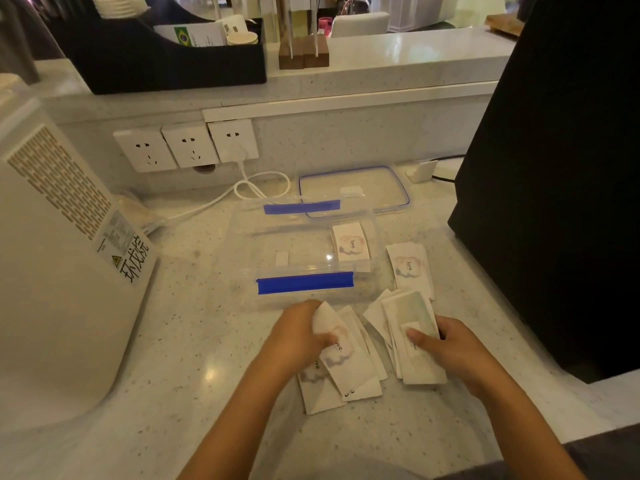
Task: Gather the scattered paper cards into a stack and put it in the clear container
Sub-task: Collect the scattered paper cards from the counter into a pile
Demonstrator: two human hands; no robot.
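White paper cards printed "love" lie on the pale counter in front of me. My left hand (299, 336) pinches the top of a card from a loose pile (341, 375) near the front. My right hand (446, 348) grips a thicker bundle of cards (412, 334), thumb on top. Several more cards (410, 268) lie just beyond that bundle. The clear container (304, 247) with blue clips stands open behind the cards, with a small stack of cards (350, 243) inside at its right end.
The container's clear lid (353, 192) with a blue rim lies behind it. A large white appliance (59, 258) stands at the left, a black box (554, 174) at the right. Wall sockets (187, 145) and a white cable (242, 192) run along the back.
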